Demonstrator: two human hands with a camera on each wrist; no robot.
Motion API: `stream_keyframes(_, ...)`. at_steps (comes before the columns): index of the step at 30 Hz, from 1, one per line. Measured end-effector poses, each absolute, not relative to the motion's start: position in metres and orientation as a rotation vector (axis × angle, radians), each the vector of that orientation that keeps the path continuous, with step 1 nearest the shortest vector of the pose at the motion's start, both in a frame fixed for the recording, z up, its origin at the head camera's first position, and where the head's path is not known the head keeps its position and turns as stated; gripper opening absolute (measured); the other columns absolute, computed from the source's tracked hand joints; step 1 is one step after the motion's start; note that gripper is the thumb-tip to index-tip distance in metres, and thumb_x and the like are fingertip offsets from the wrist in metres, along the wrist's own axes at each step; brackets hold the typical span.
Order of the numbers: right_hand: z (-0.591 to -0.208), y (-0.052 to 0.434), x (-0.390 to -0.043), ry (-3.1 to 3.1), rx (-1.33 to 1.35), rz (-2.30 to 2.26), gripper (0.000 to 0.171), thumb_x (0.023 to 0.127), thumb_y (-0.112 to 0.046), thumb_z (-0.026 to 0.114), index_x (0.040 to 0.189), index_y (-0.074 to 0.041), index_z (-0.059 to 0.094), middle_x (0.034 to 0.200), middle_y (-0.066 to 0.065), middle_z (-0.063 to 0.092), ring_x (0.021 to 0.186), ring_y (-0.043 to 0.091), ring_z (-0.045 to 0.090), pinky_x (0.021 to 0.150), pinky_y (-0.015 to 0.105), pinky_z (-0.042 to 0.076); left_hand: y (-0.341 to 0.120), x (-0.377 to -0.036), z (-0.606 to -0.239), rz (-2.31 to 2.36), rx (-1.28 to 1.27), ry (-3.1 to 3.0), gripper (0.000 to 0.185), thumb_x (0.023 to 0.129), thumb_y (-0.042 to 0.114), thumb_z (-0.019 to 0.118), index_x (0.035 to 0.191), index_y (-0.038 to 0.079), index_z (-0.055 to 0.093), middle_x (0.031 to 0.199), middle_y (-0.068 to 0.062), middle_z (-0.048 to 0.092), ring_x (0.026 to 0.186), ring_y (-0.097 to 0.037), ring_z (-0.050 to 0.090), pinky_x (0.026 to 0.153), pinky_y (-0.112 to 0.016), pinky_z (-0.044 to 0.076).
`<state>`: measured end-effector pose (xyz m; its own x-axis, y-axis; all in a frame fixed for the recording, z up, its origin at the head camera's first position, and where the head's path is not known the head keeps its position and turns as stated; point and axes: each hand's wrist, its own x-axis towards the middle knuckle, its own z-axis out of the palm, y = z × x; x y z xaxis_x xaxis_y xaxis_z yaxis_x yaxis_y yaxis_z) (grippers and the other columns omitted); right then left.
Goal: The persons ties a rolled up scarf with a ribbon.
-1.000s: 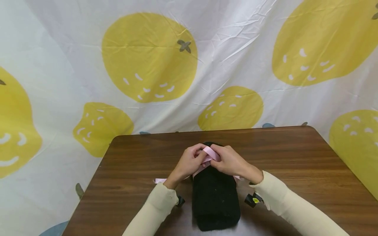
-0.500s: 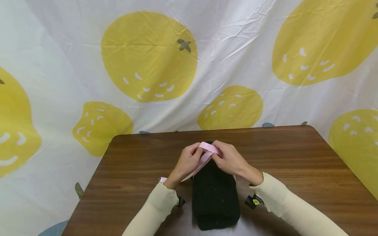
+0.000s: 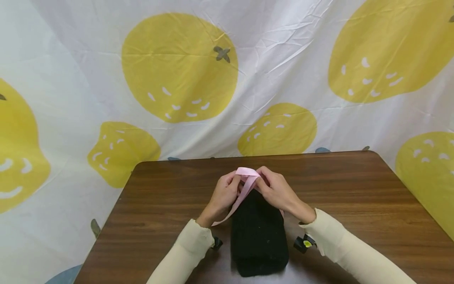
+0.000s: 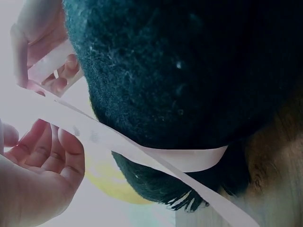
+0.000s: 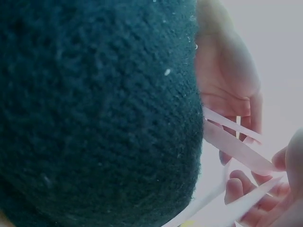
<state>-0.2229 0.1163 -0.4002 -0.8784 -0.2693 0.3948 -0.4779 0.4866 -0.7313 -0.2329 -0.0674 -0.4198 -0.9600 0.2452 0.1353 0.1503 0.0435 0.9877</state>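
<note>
Both hands, left [image 3: 224, 193] and right [image 3: 278, 191], pinch the pink ribbon [image 3: 247, 176] above the black knit roll's [image 3: 258, 232] far end (its length runs toward the person).

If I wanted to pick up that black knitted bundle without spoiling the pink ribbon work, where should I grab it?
Probably by the near end of the black knitted bundle, coming in from the person's side with fingers over its two long flanks. That end lies bare on the table, while the pink ribbon crosses the far end, where the left hand and right hand pinch it.
</note>
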Motion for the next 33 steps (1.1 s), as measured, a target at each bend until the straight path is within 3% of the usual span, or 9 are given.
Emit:
stream_keyframes(12,-0.4,0.121,-0.223,-2.476,0.579,1.391,0.016,0.099,-0.005,0.049,0.109,-0.007,0.063,0.082,0.006,0.064,0.07,0.015,0.056,0.067,0.029,0.047,-0.062,-0.234,-0.422,2.18,0.418,2.205,0.031,0.104,0.011,0.043,0.099,-0.007,0.068,0.08,-0.013,0.063,0.062,-0.014,0.056,0.056,-0.022,0.047)
stream_keyframes(17,-0.399,0.124,-0.222,-2.472,0.537,1.493,0.015,0.101,-0.007,0.049,0.109,-0.009,0.062,0.075,0.013,0.06,0.063,0.017,0.055,0.061,0.027,0.045,-0.064,-0.235,-0.424,2.146,0.439,2.32,0.032,0.105,0.009,0.043,0.103,-0.007,0.07,0.075,-0.028,0.058,0.06,-0.021,0.049,0.051,-0.02,0.039)
stream_keyframes(20,-0.397,0.124,-0.222,-2.457,0.507,1.583,0.013,0.102,-0.009,0.05,0.108,-0.008,0.061,0.075,0.014,0.058,0.065,0.025,0.057,0.059,0.027,0.046,-0.065,-0.235,-0.423,2.126,0.425,2.352,0.033,0.105,0.01,0.042,0.104,-0.008,0.07,0.078,-0.035,0.055,0.062,-0.026,0.046,0.049,-0.019,0.033)
stream_keyframes(23,-0.396,0.125,-0.221,-2.448,0.478,1.633,0.013,0.102,-0.01,0.05,0.109,-0.008,0.061,0.075,0.012,0.058,0.068,0.03,0.058,0.06,0.027,0.046,-0.066,-0.233,-0.419,2.108,0.409,2.37,0.034,0.106,0.01,0.041,0.106,-0.009,0.069,0.08,-0.037,0.054,0.064,-0.031,0.044,0.049,-0.019,0.031)
stream_keyframes(28,-0.394,0.129,-0.221,-2.442,0.442,1.67,0.014,0.103,-0.012,0.05,0.11,-0.006,0.061,0.073,0.007,0.057,0.067,0.02,0.057,0.064,0.027,0.046,-0.067,-0.22,-0.4,2.109,0.42,2.411,0.033,0.105,0.007,0.04,0.104,-0.011,0.068,0.075,-0.034,0.052,0.064,-0.039,0.045,0.05,-0.019,0.033)
stream_keyframes(33,-0.392,0.134,-0.221,-2.431,0.439,1.699,0.015,0.104,-0.013,0.048,0.11,-0.005,0.06,0.075,0.006,0.055,0.068,0.019,0.057,0.068,0.029,0.048,-0.07,-0.218,-0.398,2.11,0.377,2.406,0.034,0.105,0.008,0.039,0.106,-0.011,0.067,0.076,-0.033,0.056,0.057,-0.024,0.047,0.045,-0.022,0.034)
